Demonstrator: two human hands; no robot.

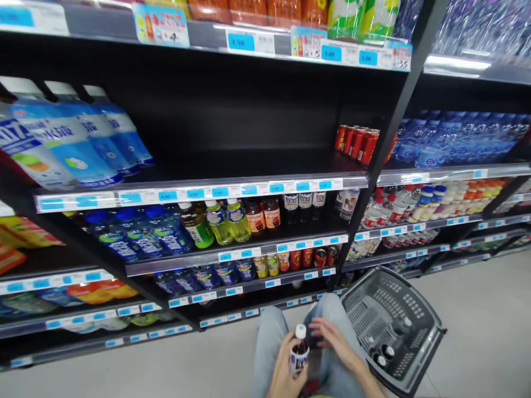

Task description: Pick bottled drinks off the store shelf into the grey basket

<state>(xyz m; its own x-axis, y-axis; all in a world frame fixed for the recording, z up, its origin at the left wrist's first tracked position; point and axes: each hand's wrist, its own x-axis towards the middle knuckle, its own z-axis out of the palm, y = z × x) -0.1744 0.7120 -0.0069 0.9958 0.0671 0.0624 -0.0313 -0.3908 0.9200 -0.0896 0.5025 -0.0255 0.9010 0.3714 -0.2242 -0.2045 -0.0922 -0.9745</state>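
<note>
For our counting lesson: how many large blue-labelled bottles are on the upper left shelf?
3, side by side: left bottle, middle bottle, right bottle. More may be hidden behind them.

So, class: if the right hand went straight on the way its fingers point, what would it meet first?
Most likely the small bottle, near its white cap, held in the left hand. The right hand points leftward at it; depth is unclear.

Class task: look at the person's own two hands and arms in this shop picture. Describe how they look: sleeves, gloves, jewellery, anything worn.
The left hand and the right hand are both bare, with no gloves. The forearms in view are bare too, with no sleeve reaching them. No watch, ring or bracelet shows, though the hands are slightly blurred. Below them are light blue jeans.
</note>
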